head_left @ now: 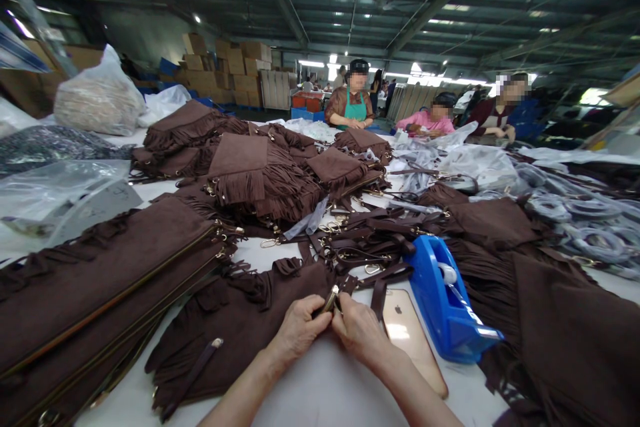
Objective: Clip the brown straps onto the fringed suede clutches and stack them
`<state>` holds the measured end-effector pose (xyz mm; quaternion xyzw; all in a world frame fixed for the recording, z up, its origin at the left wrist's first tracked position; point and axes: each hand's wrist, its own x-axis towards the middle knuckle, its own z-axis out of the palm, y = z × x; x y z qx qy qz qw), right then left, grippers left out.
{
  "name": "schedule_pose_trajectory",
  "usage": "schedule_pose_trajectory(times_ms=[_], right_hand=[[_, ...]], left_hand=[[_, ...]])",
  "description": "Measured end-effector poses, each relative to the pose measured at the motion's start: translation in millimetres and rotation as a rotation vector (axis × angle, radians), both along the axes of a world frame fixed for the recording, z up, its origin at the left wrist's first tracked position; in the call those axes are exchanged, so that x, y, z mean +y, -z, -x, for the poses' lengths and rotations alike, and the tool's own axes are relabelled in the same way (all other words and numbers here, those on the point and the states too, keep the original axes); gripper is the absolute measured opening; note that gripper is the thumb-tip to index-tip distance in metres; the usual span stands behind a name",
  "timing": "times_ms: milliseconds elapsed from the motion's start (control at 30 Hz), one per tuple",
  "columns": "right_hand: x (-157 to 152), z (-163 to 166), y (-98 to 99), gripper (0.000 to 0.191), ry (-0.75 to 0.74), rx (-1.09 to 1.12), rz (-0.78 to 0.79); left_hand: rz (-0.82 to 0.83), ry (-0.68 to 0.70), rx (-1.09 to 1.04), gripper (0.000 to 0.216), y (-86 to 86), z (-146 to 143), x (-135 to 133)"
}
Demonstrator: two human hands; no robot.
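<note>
Near bottom centre, the bag (240, 333) lies lengthwise, slanting from lower left up toward frame centre; left hand (301, 325) and right hand (359, 327), angled inward, pinch its upper-right end.

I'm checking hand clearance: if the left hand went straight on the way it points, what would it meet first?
Probably the right hand, just beyond the gold-toned fitting held by the left hand, though depth there is unclear.

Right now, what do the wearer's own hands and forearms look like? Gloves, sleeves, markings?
Left hand and right hand are bare: no gloves, rings or watch visible. Both forearms show no sleeves down to the picture's bottom edge, and no markings I can make out.
</note>
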<state>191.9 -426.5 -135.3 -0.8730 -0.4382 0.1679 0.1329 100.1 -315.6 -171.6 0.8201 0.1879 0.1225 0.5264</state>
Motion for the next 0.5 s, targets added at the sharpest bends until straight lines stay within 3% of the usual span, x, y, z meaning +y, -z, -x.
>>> schedule_pose_trajectory(times_ms=[500], right_hand=[[-4.8,7.9,8.5,0.017,-0.007,0.038,-0.031]], left_hand=[[-0.001,-0.067,0.008,0.022,-0.9,-0.2,-1.1]])
